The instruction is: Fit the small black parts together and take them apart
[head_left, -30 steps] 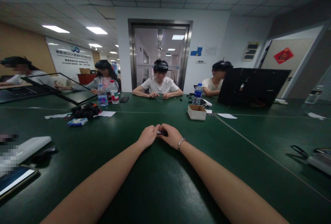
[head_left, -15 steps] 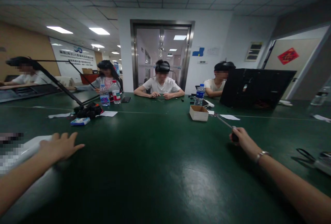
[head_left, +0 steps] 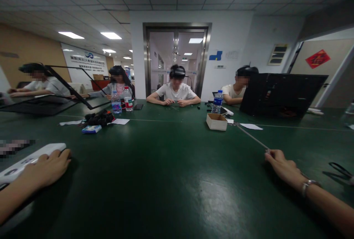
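My left hand lies at the left on the dark green table. Its fingers are curled over the near end of a long white power strip. My right hand rests on the table at the right, a bracelet on its wrist. Its fingers are bent together, and a small grey tip shows at the fingertips; what they hold is hidden. The two hands are far apart.
A small cardboard box and a water bottle stand mid-table, with a black panel at the right. Black scissors lie far right. Black items, a blue packet and two bottles sit left. Several people sit opposite.
My hands, joined over a small dark object at the centre, have spread wide apart. The left hand reached out open and has now closed on the white strip. The right moved right.
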Demonstrator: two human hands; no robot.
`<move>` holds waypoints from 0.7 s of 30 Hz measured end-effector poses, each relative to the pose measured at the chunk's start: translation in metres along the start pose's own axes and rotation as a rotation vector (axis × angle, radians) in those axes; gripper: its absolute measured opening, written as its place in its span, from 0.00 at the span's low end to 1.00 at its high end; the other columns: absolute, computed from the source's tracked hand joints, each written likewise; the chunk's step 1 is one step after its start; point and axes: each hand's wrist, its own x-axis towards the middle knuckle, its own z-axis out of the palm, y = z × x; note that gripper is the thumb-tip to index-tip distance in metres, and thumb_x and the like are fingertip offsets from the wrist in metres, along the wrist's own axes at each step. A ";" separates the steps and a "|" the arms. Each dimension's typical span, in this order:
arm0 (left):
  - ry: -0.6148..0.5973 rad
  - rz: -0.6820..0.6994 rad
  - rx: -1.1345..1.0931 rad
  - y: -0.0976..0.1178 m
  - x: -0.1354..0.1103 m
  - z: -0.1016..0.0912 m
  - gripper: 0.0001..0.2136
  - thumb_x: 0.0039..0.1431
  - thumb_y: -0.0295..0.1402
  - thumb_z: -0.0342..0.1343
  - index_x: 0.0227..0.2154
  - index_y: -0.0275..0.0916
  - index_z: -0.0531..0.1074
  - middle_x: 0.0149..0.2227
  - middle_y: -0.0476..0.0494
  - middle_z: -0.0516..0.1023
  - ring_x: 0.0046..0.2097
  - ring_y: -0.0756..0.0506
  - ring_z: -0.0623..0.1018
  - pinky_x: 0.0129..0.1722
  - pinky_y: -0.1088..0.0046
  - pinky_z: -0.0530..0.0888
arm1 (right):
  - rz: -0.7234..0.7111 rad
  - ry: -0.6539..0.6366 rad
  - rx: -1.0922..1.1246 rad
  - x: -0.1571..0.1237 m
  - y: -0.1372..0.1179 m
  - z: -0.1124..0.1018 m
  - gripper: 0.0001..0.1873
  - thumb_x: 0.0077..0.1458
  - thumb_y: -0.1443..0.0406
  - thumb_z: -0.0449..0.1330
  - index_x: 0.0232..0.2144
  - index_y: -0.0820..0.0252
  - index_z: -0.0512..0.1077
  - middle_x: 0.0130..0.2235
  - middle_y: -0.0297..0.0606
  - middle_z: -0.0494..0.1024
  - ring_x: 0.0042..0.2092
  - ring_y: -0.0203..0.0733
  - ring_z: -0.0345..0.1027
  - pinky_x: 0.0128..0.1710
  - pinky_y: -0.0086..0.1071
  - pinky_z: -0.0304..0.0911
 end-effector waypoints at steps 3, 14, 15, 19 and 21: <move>0.030 0.008 0.104 0.002 0.004 0.002 0.19 0.54 0.42 0.30 0.38 0.40 0.61 0.45 0.35 0.71 0.43 0.36 0.69 0.38 0.62 0.60 | 0.032 -0.083 0.029 -0.003 -0.003 -0.007 0.12 0.46 0.55 0.47 0.27 0.52 0.65 0.31 0.49 0.74 0.34 0.56 0.68 0.37 0.48 0.59; 0.118 0.259 0.077 0.123 0.034 -0.013 0.17 0.59 0.34 0.35 0.45 0.35 0.63 0.48 0.31 0.66 0.45 0.37 0.68 0.38 0.63 0.65 | 0.146 -0.032 0.127 -0.008 -0.007 -0.039 0.14 0.38 0.52 0.57 0.24 0.53 0.73 0.34 0.51 0.76 0.36 0.54 0.68 0.33 0.42 0.60; 0.142 0.294 0.059 0.140 0.036 -0.014 0.17 0.59 0.33 0.36 0.47 0.35 0.62 0.48 0.30 0.66 0.46 0.37 0.68 0.38 0.63 0.65 | 0.144 -0.059 0.114 -0.005 -0.006 -0.043 0.12 0.38 0.53 0.58 0.23 0.53 0.74 0.34 0.50 0.76 0.36 0.53 0.68 0.32 0.42 0.60; 0.175 0.410 -0.018 0.204 0.040 -0.018 0.18 0.58 0.33 0.38 0.50 0.37 0.60 0.49 0.31 0.65 0.49 0.37 0.66 0.41 0.60 0.65 | 0.099 -0.263 0.072 0.004 0.001 -0.059 0.05 0.35 0.61 0.62 0.20 0.52 0.76 0.33 0.48 0.77 0.33 0.49 0.69 0.34 0.39 0.60; 0.174 0.457 -0.047 0.230 0.040 -0.020 0.18 0.58 0.33 0.39 0.50 0.38 0.61 0.49 0.31 0.65 0.49 0.36 0.65 0.42 0.60 0.65 | 0.035 -0.158 0.049 0.007 0.006 -0.063 0.03 0.34 0.63 0.63 0.18 0.53 0.76 0.32 0.48 0.78 0.30 0.45 0.70 0.33 0.37 0.60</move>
